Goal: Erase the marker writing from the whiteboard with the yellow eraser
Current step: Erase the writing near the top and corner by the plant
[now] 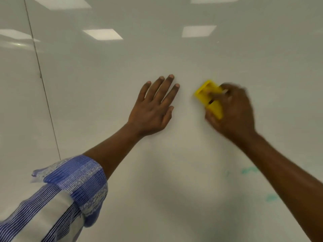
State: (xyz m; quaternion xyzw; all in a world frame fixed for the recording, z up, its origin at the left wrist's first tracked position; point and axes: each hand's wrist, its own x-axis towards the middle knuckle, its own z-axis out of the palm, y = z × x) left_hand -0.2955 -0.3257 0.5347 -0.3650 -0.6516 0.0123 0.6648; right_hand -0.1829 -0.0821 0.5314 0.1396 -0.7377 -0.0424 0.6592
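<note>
Nearest, a striped sleeve (57, 194) led to the left hand (153, 110), flat and empty on the whiteboard (157, 49). Right hand (232, 110) gripped the eraser (208, 96) (long axis slanting down-right) against it. Green marks (250, 170) were unreadable.

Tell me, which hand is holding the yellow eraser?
The right hand grips the yellow eraser; the left hand lies flat and empty on the whiteboard.

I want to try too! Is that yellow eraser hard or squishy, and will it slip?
Probably hard: the yellow eraser keeps crisp, boxy edges under the right hand. Likely light, since a few fingers manage it. It may slide easily on the glossy whiteboard.
</note>
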